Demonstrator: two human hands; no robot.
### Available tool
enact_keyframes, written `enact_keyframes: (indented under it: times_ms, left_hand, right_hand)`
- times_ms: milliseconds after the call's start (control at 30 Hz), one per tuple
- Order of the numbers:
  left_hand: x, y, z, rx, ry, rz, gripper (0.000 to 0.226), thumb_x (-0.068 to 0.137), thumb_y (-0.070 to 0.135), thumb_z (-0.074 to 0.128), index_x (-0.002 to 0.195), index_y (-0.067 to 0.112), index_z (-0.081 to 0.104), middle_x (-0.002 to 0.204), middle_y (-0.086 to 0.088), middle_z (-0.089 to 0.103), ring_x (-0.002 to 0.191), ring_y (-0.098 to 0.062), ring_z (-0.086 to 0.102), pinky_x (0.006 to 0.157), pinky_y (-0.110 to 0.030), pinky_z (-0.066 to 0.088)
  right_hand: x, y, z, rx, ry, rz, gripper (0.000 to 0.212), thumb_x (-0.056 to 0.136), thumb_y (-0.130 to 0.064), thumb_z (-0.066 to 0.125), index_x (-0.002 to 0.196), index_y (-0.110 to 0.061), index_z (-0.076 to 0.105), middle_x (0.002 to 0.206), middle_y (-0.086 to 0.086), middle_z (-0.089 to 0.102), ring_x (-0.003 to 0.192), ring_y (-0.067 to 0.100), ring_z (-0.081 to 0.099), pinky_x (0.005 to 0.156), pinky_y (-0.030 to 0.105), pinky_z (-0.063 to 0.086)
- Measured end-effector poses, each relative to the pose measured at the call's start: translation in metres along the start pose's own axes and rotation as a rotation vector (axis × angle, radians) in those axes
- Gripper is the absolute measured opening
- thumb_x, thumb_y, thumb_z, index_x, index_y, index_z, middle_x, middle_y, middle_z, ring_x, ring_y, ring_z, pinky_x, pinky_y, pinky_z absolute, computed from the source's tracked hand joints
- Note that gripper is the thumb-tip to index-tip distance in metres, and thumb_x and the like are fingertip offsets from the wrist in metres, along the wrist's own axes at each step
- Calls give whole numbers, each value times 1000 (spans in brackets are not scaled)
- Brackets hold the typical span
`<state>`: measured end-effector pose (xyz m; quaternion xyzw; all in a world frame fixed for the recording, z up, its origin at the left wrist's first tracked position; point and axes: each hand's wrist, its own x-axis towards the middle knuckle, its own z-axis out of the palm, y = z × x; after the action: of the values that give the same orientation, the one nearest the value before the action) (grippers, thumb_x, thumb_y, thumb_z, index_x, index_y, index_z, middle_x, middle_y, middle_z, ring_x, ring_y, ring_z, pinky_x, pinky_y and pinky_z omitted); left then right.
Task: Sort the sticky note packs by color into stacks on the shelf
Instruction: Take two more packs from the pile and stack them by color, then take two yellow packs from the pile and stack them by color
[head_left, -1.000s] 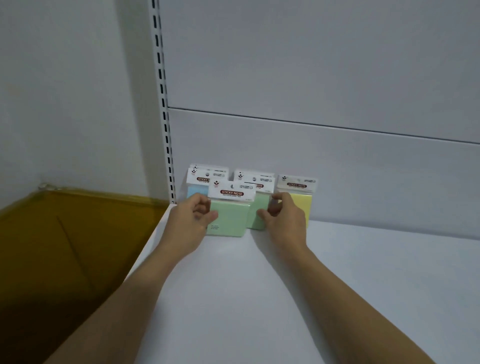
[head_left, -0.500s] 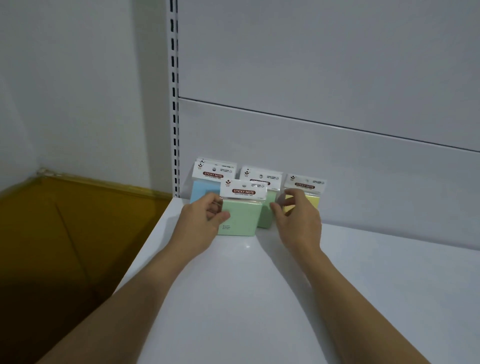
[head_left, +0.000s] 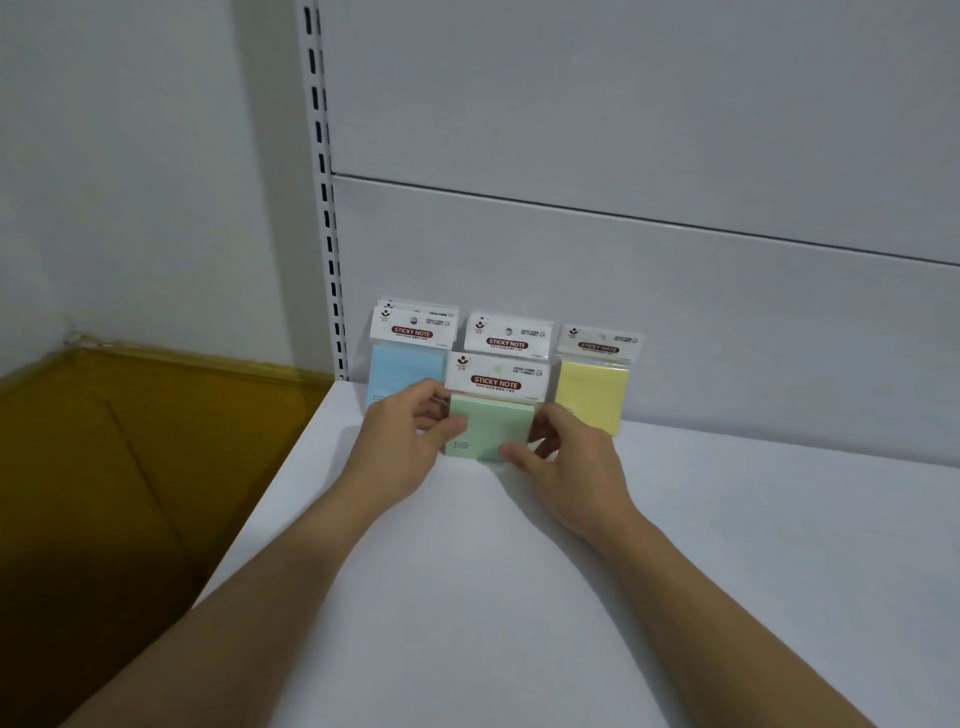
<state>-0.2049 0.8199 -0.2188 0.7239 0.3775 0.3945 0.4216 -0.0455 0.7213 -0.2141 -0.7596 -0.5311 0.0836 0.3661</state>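
Note:
A green sticky note pack (head_left: 491, 423) stands upright on the white shelf (head_left: 519, 597), in front of a second green pack (head_left: 508, 338) of which only the header card shows. My left hand (head_left: 405, 441) grips the front pack's left edge, thumb on its face. My right hand (head_left: 563, 457) grips its right edge, thumb on the lower right corner. A blue pack (head_left: 400, 366) leans on the back panel at the left, with another header card just behind it. A yellow pack (head_left: 592, 392) stands at the right.
A slotted white upright (head_left: 326, 208) runs up the shelf's back left corner. Left of the shelf edge lies a brown floor (head_left: 104, 467) below a white wall. The shelf surface stretches bare to the right and toward me.
My right hand left the yellow pack and came to the front green pack's right edge. The green pack now sits squarely before the second green one. The view shifted right.

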Motion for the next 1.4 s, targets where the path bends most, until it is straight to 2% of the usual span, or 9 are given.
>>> enact_keyframes:
  times_ms: [167,267,400,500,667,767,1067,1233,1400]
  left_hand:
    - [-4,4,-6,215,45,69,24,83,24,73,105,21,65,84,14,65,80,1,62,75,-17,52]
    - [-9,10,-19,478,2,71,26,85,39,68,108,29,61,88,15,65,85,-5,62,79,-31,54]
    - [-18,22,-27,833,-133,28,31,89,53,54,116,38,57,104,14,63,100,-9,57,82,-30,49]
    - [-24,28,-24,933,-256,22,45,87,61,52,127,40,49,124,10,54,116,-11,48,86,-31,46]
    - [-30,27,-14,1065,-475,-23,70,84,70,44,143,36,29,149,-3,29,138,-21,25,110,-43,30]
    - [-28,26,-12,1071,-511,-50,73,83,71,42,144,35,24,154,-3,20,142,-23,18,113,-48,24]
    - [-35,23,-4,1067,-474,-53,91,75,84,34,146,30,21,156,-5,17,142,-26,14,112,-49,20]
    - [-36,28,4,1053,-334,129,78,82,75,38,141,24,32,145,-5,33,132,-24,28,104,-41,30]
    - [-40,37,15,953,-271,310,63,87,69,36,134,28,39,135,4,43,123,-18,37,98,-35,34]
  right_hand:
    - [4,2,4,40,60,50,14,82,-30,71,91,-22,64,74,-16,61,74,11,60,73,34,50]
    - [12,3,7,122,98,92,17,82,-26,72,97,-22,65,75,-15,63,76,13,62,75,36,51]
    - [16,6,9,223,163,125,24,80,-21,74,103,-19,65,72,-15,63,71,6,60,69,24,48]
    - [19,7,11,241,184,127,27,80,-18,74,104,-19,63,75,-12,62,68,5,58,66,21,46]
    - [26,6,13,206,196,127,35,81,-20,74,113,-22,60,82,-12,61,73,8,59,73,29,50]
    - [27,6,13,158,188,125,38,82,-23,72,118,-22,58,87,-8,64,80,13,61,78,34,51]
    - [10,3,-9,-92,105,31,39,85,-39,64,121,-25,55,103,-9,61,91,9,60,78,26,47]
    - [-4,12,-48,-382,41,-45,49,89,-48,58,133,-26,52,130,-7,55,121,13,49,95,28,40]
    - [-29,27,-80,-465,19,-36,54,90,-50,55,139,-29,45,141,-8,47,131,13,40,102,27,34]
